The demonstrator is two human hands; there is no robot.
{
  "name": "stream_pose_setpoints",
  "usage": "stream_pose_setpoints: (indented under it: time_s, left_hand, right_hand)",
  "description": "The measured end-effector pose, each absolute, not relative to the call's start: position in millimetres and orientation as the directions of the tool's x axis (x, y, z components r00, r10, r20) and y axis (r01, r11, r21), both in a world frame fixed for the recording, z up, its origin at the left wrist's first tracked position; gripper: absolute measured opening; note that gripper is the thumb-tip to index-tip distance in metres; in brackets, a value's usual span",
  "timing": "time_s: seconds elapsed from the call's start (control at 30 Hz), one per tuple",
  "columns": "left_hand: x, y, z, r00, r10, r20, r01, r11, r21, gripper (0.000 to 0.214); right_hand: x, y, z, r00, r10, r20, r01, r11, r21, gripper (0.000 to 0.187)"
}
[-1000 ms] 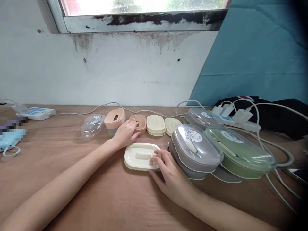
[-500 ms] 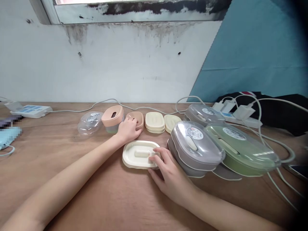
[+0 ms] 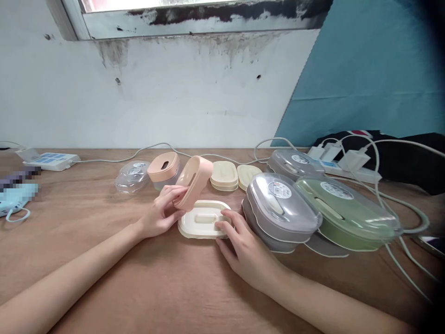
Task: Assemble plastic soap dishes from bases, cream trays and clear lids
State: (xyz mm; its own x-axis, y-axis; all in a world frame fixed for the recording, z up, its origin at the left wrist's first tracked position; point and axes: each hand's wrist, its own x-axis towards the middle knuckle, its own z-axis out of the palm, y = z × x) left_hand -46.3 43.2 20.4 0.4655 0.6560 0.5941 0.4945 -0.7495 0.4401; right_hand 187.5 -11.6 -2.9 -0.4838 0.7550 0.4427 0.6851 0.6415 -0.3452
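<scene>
My left hand [image 3: 165, 211] is closed on the edge of a peach plastic lid [image 3: 199, 183], deep like a shallow tub with a slot in it. The lid is tilted up on its side above the table. Below and right of it, a cream oval plastic tray [image 3: 205, 219] with a raised bar in its middle lies on the table. My right hand [image 3: 243, 246] grips the right end of this tray, fingertips on its top and thumb at its near edge. Behind my left hand stands a container with a peach slotted top [image 3: 164, 167].
Cream oval pieces [image 3: 224, 174] sit stacked at the back, another cream piece [image 3: 249, 174] beside them. A clear lid [image 3: 132, 176] lies back left. Grey boxes [image 3: 283, 208] and a green box [image 3: 347, 213] with clear lids crowd the right, near a power strip [image 3: 351, 172] and cables.
My left hand has picked up the peach lid from the back row and brought it nearer, tilting it up. My right hand stays on the cream tray.
</scene>
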Motion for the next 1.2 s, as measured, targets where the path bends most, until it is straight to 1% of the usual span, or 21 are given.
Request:
stream_pose_setpoints:
  time_s: [0.17,0.3,0.37,0.43,0.57,0.63,0.73,0.8,0.93,1.0,1.1,1.2]
  left_hand:
    - [-46.0,48.8,10.4,0.48,0.648,0.592,0.43,-0.762,0.485,0.039]
    - [-50.7,50.2,13.0,0.496,0.631,0.597,0.416,-0.776,0.474,0.04]
    - [-54.9,49.3,15.2,0.521,0.629,0.578,0.415,-0.778,0.473,0.041]
    - [-57.5,47.6,18.1,0.549,0.624,0.557,0.402,-0.781,0.479,0.039]
    - [-53.9,42.3,23.1,0.625,0.563,0.541,0.349,-0.821,0.451,0.033]
    - [-49.0,38.7,23.1,0.663,0.542,0.516,0.35,-0.834,0.426,0.033]
    - [-41.4,33.5,20.1,0.709,0.533,0.462,0.398,-0.843,0.361,0.029]
    - [-37.8,31.0,17.4,0.735,0.524,0.43,0.42,-0.85,0.318,0.025]
    - [-34.8,30.0,13.4,0.742,0.524,0.418,0.433,-0.851,0.297,0.026]
    - [-35.3,30.8,12.6,0.745,0.523,0.413,0.444,-0.852,0.278,0.028]
    - [-37.3,32.4,12.3,0.761,0.51,0.401,0.447,-0.86,0.245,0.034]
    - [-39.2,33.9,12.0,0.802,0.478,0.357,0.431,-0.878,0.209,0.043]
  right_hand:
    - [187.7,-11.9,-2.8,-0.481,0.751,0.452,0.684,0.644,-0.343,0.02]
    - [188.8,-12.1,-1.4,-0.498,0.757,0.423,0.688,0.642,-0.339,0.019]
    - [189.2,-12.4,-1.3,-0.503,0.764,0.403,0.696,0.635,-0.335,0.022]
    - [189.3,-12.6,-2.1,-0.491,0.774,0.399,0.706,0.622,-0.339,0.032]
    - [187.8,-12.7,-6.3,-0.411,0.809,0.421,0.725,0.57,-0.387,0.063]
    - [186.8,-12.9,-8.4,-0.37,0.823,0.432,0.735,0.543,-0.405,0.072]
    - [185.8,-13.5,-9.3,-0.347,0.817,0.46,0.744,0.538,-0.395,0.081]
    - [185.7,-14.1,-8.4,-0.371,0.814,0.446,0.748,0.547,-0.376,0.08]
    - [186.7,-15.1,-6.1,-0.425,0.814,0.396,0.762,0.557,-0.329,0.061]
    - [187.2,-15.6,-5.7,-0.428,0.812,0.397,0.769,0.558,-0.312,0.055]
    - [187.6,-16.2,-6.3,-0.429,0.806,0.407,0.778,0.559,-0.286,0.051]
    - [187.8,-16.3,-7.7,-0.445,0.799,0.404,0.781,0.567,-0.26,0.045]
